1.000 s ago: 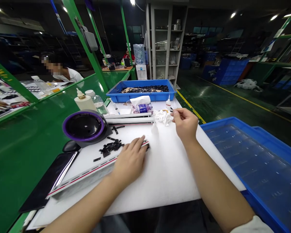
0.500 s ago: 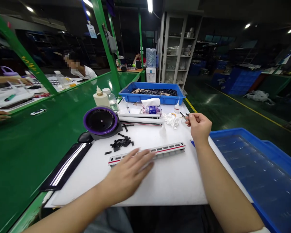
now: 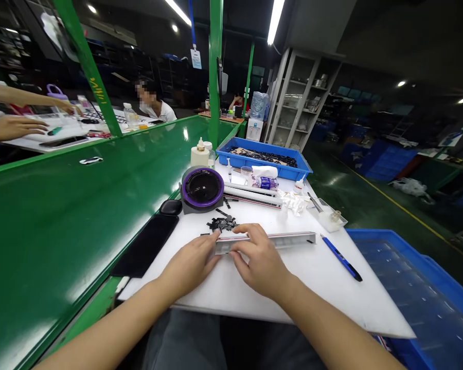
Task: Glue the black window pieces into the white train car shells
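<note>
A long white model train car shell (image 3: 293,240) with a red stripe lies on the white work board, tipped onto its side. My left hand (image 3: 191,264) is closed round its left end, thumb at the top edge. My right hand (image 3: 258,259) grips the shell left of its middle, with thumb and fingers curled over it. Just behind the hands is a heap of small black pieces (image 3: 221,223). A black round dish with a purple rim (image 3: 202,187) stands behind the heap. More white train shells (image 3: 254,195) lie farther back.
A blue pen (image 3: 341,258) lies on the right; tweezers (image 3: 315,202) rest beside a small clear tray (image 3: 332,221). Behind are crumpled tissue (image 3: 294,202) and a blue bin (image 3: 264,156) of black parts. A black phone-like slab (image 3: 146,246) is left. Another person's hands (image 3: 21,126) show far left.
My right hand has let go of the tweezers and come to the train shell. My left hand has closed on its left end. The shell is now tipped over, and the view has shifted.
</note>
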Tool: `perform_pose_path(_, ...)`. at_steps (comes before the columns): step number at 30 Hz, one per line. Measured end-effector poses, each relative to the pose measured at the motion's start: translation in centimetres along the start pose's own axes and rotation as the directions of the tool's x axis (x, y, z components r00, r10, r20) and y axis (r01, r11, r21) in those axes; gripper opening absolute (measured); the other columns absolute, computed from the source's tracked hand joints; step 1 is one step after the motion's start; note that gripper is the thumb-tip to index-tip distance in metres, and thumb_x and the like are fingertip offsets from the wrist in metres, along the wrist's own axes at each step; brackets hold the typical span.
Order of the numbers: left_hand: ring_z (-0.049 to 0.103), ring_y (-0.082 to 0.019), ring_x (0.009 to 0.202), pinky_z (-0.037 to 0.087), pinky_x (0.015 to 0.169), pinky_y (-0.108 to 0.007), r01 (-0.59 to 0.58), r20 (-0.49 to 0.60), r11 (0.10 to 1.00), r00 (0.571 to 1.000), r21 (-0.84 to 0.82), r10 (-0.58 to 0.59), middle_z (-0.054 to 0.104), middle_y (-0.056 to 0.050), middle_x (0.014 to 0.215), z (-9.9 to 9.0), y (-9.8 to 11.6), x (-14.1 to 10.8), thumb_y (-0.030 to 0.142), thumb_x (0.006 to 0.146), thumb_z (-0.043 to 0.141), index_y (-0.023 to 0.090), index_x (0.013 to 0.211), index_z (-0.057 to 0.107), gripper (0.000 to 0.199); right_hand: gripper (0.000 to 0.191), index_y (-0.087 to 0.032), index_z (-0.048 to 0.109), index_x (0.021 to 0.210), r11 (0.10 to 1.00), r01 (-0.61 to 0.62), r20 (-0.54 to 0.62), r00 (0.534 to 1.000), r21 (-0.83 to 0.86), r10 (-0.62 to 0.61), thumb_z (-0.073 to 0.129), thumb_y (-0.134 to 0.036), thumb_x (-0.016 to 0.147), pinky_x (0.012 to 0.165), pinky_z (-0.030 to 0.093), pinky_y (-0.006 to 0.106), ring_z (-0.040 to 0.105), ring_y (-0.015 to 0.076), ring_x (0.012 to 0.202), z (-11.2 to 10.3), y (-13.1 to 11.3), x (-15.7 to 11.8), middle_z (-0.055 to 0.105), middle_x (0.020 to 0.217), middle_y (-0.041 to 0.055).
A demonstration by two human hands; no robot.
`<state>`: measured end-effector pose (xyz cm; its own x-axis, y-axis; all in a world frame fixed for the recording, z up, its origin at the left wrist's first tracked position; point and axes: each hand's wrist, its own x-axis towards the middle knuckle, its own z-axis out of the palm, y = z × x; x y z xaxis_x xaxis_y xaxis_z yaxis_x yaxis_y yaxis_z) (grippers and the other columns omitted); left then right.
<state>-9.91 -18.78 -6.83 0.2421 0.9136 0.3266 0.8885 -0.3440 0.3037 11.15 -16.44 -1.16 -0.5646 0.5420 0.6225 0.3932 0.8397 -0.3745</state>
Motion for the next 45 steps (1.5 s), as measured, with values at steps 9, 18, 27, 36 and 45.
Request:
perform_pose_path(9,0.064,-0.025,0.115,0.054,0.096,-0.042,0.050,-0.048,0.989,0.997,-0.141,-0.058,0.065,-0.009,0.131,0.7,-0.2,-0.6,0.021,0.087,0.058,0.022,0.151,0.020,0.075,0.013,-0.015,0.068,0.078,0.960,0.035,0.038,0.999,-0.279,-0.025,0.058,-0.008,0.083,0.090,0.053,0.048,0.055,0.0292,0.111,5.1,0.5,-0.1,0.062,0.119,0.0143)
perform_pose_path(18,0.070,-0.025,0.099,0.058,0.082,-0.038,-0.009,-0.062,1.000,0.998,-0.026,0.008,0.071,-0.012,0.113,0.2,0.4,-0.7,0.021,0.090,0.059,0.015,0.130,0.046,0.042,0.017,-0.020,0.068,0.097,0.996,0.059,-0.009,0.998,-0.069,-0.060,0.054,-0.013,0.089,0.098,0.051,0.044,0.056,0.0242,0.115,0.4,2.5,-0.9,0.063,0.118,0.0118)
perform_pose_path(27,0.069,-0.029,0.099,0.056,0.091,-0.046,-0.282,-0.013,0.836,0.945,0.471,0.326,0.060,-0.020,0.134,-0.8,1.1,-0.3,0.001,0.081,0.055,0.016,0.109,0.069,0.035,0.047,-0.016,0.053,0.126,0.689,-0.721,-0.263,0.680,-0.071,0.684,0.058,-0.035,0.083,0.091,0.050,0.038,0.061,0.0240,0.110,-9.2,13.4,-0.7,0.059,0.126,0.0144)
perform_pose_path(36,0.070,-0.029,0.098,0.059,0.082,-0.044,-0.038,0.064,0.898,0.998,0.438,0.011,0.056,-0.020,0.139,-0.8,3.9,0.2,-0.004,0.080,0.046,0.016,0.101,0.073,0.039,0.030,-0.015,0.063,0.099,0.642,-0.729,0.107,0.637,-0.240,0.763,0.069,-0.019,0.069,0.075,0.044,0.031,0.063,0.0251,0.089,-5.9,16.4,2.4,0.069,0.096,0.0102)
perform_pose_path(45,0.067,-0.029,0.105,0.055,0.089,-0.047,-0.054,0.132,0.944,0.991,0.327,0.011,0.061,-0.014,0.135,-1.1,2.5,1.2,0.015,0.094,0.042,0.019,0.103,0.073,0.032,0.045,-0.026,0.047,0.132,0.747,-0.512,0.129,0.851,0.424,0.509,0.053,-0.044,0.091,0.070,0.050,0.032,0.057,0.0178,0.082,-5.8,13.3,1.4,0.059,0.094,0.0023)
